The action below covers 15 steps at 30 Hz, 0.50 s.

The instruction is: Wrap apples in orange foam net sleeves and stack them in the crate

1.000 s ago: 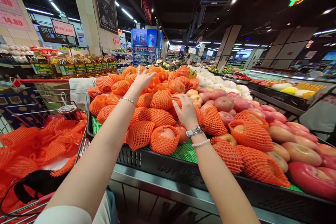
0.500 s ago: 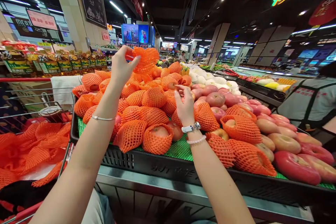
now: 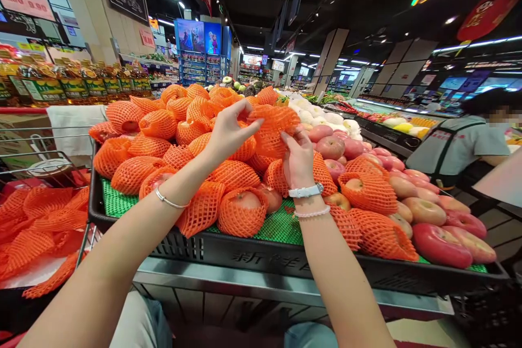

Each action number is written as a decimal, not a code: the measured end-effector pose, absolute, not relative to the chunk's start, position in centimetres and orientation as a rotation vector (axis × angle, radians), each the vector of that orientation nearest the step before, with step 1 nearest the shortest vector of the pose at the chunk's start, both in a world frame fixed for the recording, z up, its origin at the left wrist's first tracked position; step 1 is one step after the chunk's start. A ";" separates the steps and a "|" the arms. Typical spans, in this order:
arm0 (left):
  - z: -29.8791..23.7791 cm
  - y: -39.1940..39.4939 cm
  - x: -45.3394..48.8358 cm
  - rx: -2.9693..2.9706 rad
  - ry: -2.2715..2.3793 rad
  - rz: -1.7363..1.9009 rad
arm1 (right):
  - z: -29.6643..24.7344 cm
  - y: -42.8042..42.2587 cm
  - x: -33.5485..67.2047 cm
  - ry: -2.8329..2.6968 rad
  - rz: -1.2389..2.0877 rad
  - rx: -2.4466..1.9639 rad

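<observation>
Above the middle of the fruit display, an orange foam net sleeve [image 3: 272,129] is stretched between my hands. My left hand [image 3: 231,129] pinches its left edge between thumb and fingers. On the other side, the fingers of my right hand [image 3: 300,160] are closed on the sleeve's right edge. Whether a fruit is inside the sleeve cannot be made out. Below my hands lie apples in orange nets, one of them a netted apple [image 3: 242,212] near the front rim. Bare red apples [image 3: 331,148] are just right of my right hand.
A black crate [image 3: 253,250] with a green mesh liner [image 3: 281,227] holds the fruit. At left, a wire cart [image 3: 24,147] contains loose orange nets [image 3: 53,209]. Oil bottles [image 3: 73,84] stand behind it. A person in a grey shirt [image 3: 452,144] is at the right.
My left hand has moved right and down with the foam net sleeve. My right hand has closed on the sleeve's other edge. The view has shifted slightly, and the person at right shows more.
</observation>
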<state>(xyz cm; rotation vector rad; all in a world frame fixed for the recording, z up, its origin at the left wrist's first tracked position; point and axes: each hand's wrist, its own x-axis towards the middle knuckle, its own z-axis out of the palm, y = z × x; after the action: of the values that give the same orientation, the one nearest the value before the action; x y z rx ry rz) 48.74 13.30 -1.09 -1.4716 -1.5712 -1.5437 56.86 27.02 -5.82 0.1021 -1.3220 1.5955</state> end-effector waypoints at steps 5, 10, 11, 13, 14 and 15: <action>-1.3 13.6 48.9 -1.457 -1.675 -1.557 | -6.0 27.4 57.1 -1.355 1.785 0.220; -1.0 13.2 49.4 -1.616 -1.618 -1.546 | -6.0 27.3 56.9 -1.509 1.615 0.297; -0.9 13.0 49.4 -1.631 -1.602 -1.530 | -6.0 27.2 56.9 -1.562 1.598 0.334; -0.9 12.9 49.3 -1.622 -1.538 -1.541 | -5.9 27.0 56.9 -1.647 1.547 0.371; -1.0 12.9 49.1 -1.607 -1.494 -1.579 | -5.9 26.9 56.9 -1.667 1.513 0.373; -1.0 12.9 48.8 -1.596 -1.452 -1.633 | -5.8 26.9 56.9 -1.674 1.483 0.371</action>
<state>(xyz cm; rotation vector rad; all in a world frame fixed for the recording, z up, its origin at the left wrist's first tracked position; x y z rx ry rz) 48.83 12.89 -0.95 -1.5957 -1.4519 -1.6333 56.86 26.89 -5.83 0.3714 -1.6743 1.4830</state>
